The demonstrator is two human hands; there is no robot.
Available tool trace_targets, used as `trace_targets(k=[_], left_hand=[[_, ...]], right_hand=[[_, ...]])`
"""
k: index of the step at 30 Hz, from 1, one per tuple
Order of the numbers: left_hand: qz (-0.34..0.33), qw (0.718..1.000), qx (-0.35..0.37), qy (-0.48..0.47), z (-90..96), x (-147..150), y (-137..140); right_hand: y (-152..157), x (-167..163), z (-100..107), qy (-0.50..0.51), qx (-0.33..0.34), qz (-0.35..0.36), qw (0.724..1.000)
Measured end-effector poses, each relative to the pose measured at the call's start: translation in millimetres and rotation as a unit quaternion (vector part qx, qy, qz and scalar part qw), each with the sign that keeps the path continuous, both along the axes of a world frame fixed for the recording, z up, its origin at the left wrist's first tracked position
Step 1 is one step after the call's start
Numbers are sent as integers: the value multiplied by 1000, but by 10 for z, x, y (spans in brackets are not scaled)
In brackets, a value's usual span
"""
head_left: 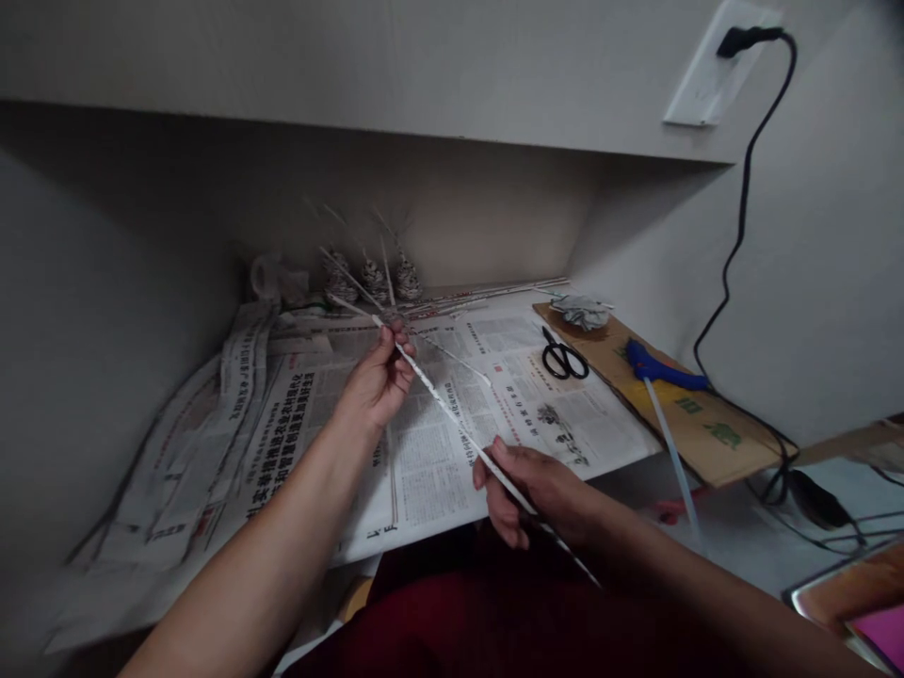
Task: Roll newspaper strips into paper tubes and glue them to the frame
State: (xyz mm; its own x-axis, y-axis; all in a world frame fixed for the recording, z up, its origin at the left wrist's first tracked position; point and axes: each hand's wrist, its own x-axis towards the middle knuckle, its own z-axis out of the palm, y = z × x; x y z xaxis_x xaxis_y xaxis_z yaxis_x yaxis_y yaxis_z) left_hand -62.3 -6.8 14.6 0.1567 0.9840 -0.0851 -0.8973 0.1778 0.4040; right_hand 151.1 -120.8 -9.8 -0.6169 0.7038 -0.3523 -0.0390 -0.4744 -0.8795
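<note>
A long thin rolled-paper stick (438, 396) runs slantwise between my two hands. My left hand (379, 372) pinches its far part, where several other paper sticks (351, 279) fan out from a small hub just beyond my fingers. How they are joined there is too dim to tell. My right hand (519, 485) holds the near part of the long stick between thumb and fingers, and the thin tip sticks out past it toward me. Newspaper (424, 471) covers the surface below both hands.
Black-handled scissors (565, 360) lie on the right. Beside them, a cardboard sheet (696, 438) carries a blue glue gun (664, 367) with a glue stick, and a crumpled grey piece (580, 312). Small woven shapes (373, 278) stand at the back. Newspaper strips (236, 377) lie left. A black cord (741, 217) hangs right.
</note>
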Motion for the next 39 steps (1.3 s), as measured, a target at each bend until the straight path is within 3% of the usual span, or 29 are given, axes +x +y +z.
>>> trace_targets(k=[7, 25, 30, 32, 34, 36, 38, 39], left_hand=[[31, 998, -5, 48, -1, 16, 8], [50, 991, -10, 120, -14, 62, -26], [40, 991, 3, 127, -52, 66, -11], [40, 991, -3, 125, -52, 71, -5], [32, 992, -11, 119, -47, 76, -4], [24, 993, -16, 114, -44, 84, -8], [22, 993, -16, 115, -49, 94, -14], [24, 992, -14, 120, -54, 100, -18]], right_hand=[[123, -38, 21, -66, 97, -36, 992], [291, -96, 34, -108, 173, -56, 977], [356, -152, 32, -151, 245, -77, 955], [353, -141, 2, -110, 208, -72, 969], [339, -120, -27, -30, 113, -36, 992], [328, -107, -40, 25, 44, 0, 999], [335, -117, -28, 10, 52, 15, 998], [347, -132, -13, -25, 88, 10, 996]])
